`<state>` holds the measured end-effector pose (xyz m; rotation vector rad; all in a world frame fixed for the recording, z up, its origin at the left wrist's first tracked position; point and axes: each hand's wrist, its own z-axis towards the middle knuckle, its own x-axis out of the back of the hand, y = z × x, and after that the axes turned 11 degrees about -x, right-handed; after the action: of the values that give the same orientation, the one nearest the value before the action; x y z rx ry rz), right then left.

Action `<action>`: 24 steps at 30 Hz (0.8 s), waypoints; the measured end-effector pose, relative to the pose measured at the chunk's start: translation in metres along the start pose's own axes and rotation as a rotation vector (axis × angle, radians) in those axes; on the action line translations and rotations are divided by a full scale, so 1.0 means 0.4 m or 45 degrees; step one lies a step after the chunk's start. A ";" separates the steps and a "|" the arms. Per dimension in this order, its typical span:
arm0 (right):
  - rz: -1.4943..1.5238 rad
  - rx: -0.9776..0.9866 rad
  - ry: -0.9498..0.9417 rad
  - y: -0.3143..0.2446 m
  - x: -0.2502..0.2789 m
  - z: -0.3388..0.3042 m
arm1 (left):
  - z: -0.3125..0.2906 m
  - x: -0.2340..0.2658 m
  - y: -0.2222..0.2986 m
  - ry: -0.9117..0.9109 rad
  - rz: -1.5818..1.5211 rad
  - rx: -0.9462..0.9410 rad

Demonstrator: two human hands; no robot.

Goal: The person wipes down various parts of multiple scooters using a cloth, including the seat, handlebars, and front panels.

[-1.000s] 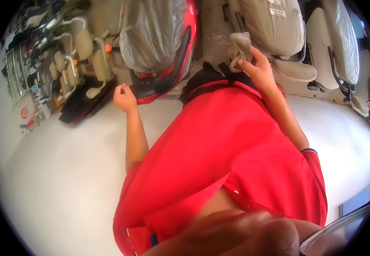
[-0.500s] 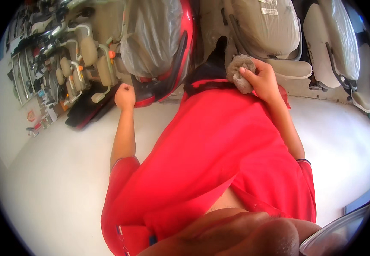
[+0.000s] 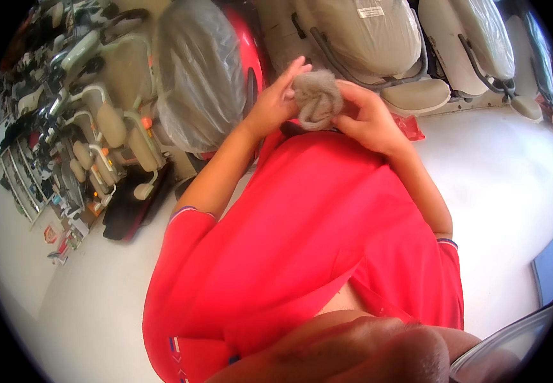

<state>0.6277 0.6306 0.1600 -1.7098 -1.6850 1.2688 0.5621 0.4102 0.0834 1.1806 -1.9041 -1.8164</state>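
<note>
A crumpled grey-brown rag (image 3: 318,99) is between my two hands, in front of my red shirt. My right hand (image 3: 372,121) grips its right side, thumb at the lower edge and fingers behind. Against the rag's left side is my left hand (image 3: 273,105), its fingers stretched upward and partly apart; some of them are hidden by the rag. Just beyond my left hand stands a red-framed seat (image 3: 203,70) under clear plastic wrap.
Beige padded seats (image 3: 359,38) in plastic, with dark armrests, line the far right. At the left are many frames with beige pads (image 3: 110,124) and a black flat piece (image 3: 129,210). A red scrap (image 3: 410,127) lies right of my right wrist. The floor (image 3: 493,172) is white.
My left hand has risen rightward from a loose fist to the rag, its fingers now stretched out. My right hand has brought the rag left toward it. The view has shifted right.
</note>
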 end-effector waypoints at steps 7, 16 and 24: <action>-0.374 -0.111 0.563 0.008 0.013 0.018 | 0.054 -0.011 0.043 -0.449 0.196 -0.120; -0.909 -0.032 0.930 0.039 0.066 0.014 | 0.162 0.010 0.011 -0.157 0.691 -0.158; -1.297 -0.275 1.435 0.195 0.248 -0.069 | 0.326 0.589 0.001 0.447 2.039 0.325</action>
<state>0.6782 0.7181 0.0797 -0.9618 -1.5156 -0.3272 0.3237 0.3402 -0.0203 -0.1865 -1.8222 -0.4486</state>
